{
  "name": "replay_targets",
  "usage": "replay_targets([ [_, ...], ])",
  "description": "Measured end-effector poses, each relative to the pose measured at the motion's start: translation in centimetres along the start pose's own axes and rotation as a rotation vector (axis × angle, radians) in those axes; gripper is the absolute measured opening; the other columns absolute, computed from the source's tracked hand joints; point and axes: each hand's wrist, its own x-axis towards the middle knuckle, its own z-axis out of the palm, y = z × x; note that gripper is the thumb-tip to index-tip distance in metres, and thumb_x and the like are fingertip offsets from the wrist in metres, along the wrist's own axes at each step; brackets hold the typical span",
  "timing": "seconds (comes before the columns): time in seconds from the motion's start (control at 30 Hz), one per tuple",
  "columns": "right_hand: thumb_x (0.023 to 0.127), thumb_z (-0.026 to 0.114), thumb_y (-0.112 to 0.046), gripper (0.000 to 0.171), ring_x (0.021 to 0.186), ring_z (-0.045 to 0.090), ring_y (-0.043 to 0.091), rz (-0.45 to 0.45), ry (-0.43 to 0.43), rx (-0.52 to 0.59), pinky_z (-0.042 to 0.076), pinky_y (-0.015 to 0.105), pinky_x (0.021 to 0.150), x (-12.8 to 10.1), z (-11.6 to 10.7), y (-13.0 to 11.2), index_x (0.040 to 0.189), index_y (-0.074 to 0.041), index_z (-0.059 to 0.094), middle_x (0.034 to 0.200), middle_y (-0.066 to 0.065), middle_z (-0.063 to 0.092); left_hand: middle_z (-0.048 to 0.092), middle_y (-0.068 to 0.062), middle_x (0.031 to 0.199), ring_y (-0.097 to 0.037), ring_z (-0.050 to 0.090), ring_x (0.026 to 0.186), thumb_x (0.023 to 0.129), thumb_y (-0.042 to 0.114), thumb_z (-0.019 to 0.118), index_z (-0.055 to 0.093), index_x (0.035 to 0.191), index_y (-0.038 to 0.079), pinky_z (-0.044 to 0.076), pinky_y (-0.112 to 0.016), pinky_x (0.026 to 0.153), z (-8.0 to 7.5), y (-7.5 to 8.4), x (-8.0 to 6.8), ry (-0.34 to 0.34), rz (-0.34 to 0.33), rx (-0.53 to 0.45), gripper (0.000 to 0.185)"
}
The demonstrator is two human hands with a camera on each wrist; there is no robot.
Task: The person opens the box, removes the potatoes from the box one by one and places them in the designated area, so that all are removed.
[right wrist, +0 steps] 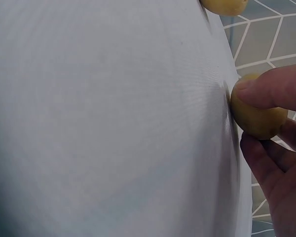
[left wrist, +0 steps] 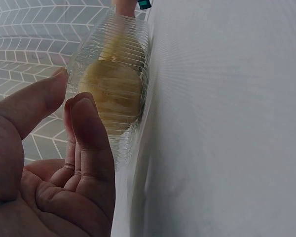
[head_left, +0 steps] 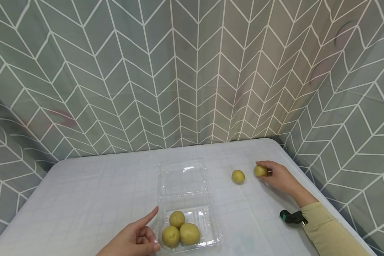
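Observation:
A clear plastic clamshell box lies open near the table's front, with three yellow-green fruits in its near tray. My left hand rests beside the tray's left edge, index finger extended and touching the rim, other fingers loosely curled and holding nothing; the left wrist view shows the ribbed tray wall with a fruit behind it. My right hand grips a small fruit on the table at the right, seen pinched between thumb and fingers in the right wrist view. Another loose fruit lies just left of it.
The table has a white cloth and is walled by grey chevron-patterned curtains on three sides. A small black and green device is strapped at my right wrist above a yellow sleeve.

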Motion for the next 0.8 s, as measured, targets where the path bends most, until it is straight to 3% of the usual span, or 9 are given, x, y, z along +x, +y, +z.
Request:
replay_targets([
  [0.8,0.081,0.079,-0.004,0.06,0.114,0.057,0.043,0.038,-0.039,-0.017,0.049,0.053,0.091,-0.3,-0.51,-0.05,0.136,0.003,0.056,0.133,0.027,0.055,0.061,-0.008,0.092,-0.006,0.055,0.07,0.092,0.012,0.07,0.009,0.157,0.001,0.048,-0.017,0.063,-0.08,0.01,0.02,0.005,-0.008,0.013,0.09],
])
